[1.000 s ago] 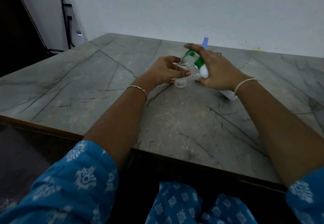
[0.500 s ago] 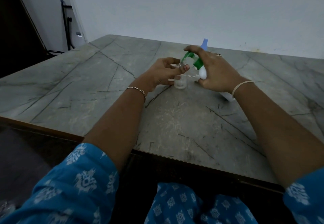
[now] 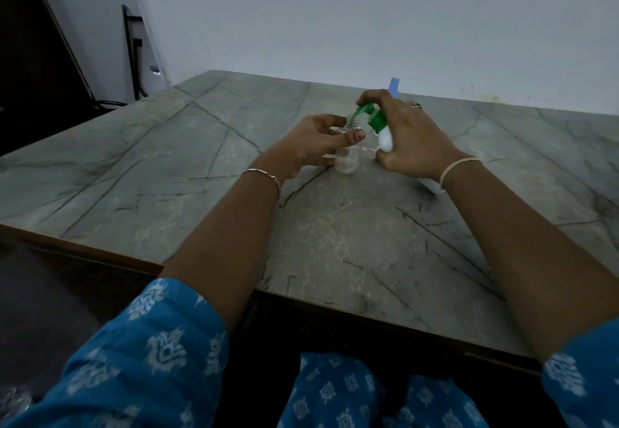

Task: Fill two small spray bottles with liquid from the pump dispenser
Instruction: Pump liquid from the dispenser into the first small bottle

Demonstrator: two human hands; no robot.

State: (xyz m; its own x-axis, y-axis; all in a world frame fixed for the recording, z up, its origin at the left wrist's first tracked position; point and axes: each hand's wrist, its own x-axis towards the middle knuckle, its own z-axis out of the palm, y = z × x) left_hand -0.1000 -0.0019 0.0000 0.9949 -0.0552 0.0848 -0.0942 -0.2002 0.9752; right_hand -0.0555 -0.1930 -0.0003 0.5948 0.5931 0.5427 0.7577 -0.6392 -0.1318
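A grey stone tabletop with dark crack lines lies in front of you, and a white wall stands behind it. A thin black metal stand is by the wall on the far left. A light blue cap peeks up behind your right hand, which hides the rest of it. Something white shows under your right wrist; I cannot tell what it is.

Your left hand curls round the small clear plastic spray bottle, near the middle of the tabletop. Your right hand grips the white pump dispenser with the green top, just beside the bottle, with one finger on the pump. The green spout sits over the bottle's neck.
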